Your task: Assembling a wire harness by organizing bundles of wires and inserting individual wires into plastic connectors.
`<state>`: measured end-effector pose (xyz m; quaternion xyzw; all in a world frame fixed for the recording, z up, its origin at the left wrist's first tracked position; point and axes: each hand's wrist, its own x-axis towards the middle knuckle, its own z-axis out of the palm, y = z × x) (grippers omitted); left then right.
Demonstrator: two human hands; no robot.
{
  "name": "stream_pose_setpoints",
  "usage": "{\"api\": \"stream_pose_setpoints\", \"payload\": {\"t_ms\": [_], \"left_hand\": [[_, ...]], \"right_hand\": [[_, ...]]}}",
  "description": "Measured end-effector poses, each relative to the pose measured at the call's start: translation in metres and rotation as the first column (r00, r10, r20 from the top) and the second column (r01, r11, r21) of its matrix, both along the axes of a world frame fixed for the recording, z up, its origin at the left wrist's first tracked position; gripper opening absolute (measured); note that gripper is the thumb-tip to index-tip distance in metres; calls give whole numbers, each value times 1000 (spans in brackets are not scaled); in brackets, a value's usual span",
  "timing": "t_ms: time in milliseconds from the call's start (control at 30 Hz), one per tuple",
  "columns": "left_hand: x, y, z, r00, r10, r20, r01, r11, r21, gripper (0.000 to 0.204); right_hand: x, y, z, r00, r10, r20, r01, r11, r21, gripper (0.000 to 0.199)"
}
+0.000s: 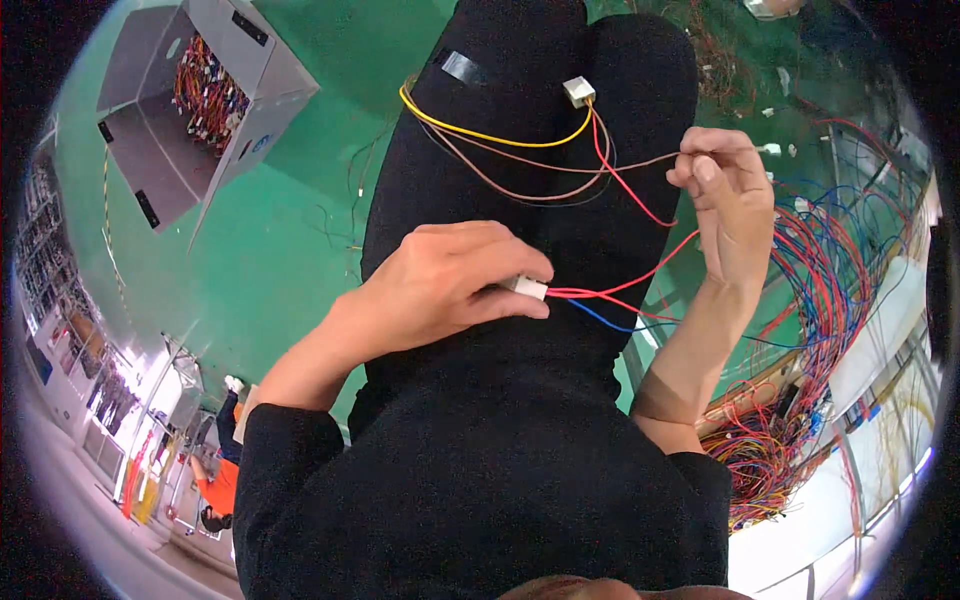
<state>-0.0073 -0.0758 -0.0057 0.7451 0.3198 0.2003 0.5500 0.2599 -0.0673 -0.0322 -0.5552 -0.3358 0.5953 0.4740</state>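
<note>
Between the thumb and fingers of my left hand [440,285] is a white plug connector [530,288], held over my lap. Red wires [600,294] and a blue wire [600,318] run out of it to the right. My right hand [732,190] is raised beside my right thigh, pinching a brown wire [640,164]. A small white terminal plug [769,149] sticks out past those fingers. Another white connector [577,92] lies on my right thigh, with a yellow wire [500,137], red and brown wires looping from it across my legs.
A grey box [145,115] with a heap of wires [207,95] stands on the green floor [330,50], far left. Large bundles of coloured wires [755,455] lie at my right, by a white panel [880,330]. A person in orange [220,485] is at the lower left.
</note>
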Motion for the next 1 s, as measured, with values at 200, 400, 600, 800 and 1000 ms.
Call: {"api": "stream_pose_setpoints", "payload": {"t_ms": [200,400,600,800,1000], "left_hand": [[19,4,-2,959,206,-194,-243,951,-192,59],[37,3,-17,934,242,-263,-226,970,89,22],[31,-15,-4,927,195,-321,-188,981,52,22],[7,-22,24,906,125,-404,-202,967,-154,20],[-9,-15,32,959,-85,-270,-16,936,-353,20]], "right_hand": [[5,0,-7,1000,16,-24,-17,998,-55,13],[5,-4,-3,993,112,-48,-115,990,-79,10],[1,-6,-3,977,215,0,-210,957,-202,24],[-13,-11,26,721,509,470,-383,858,-342,26],[-9,-7,17,576,230,785,-339,941,-28,17]]}}
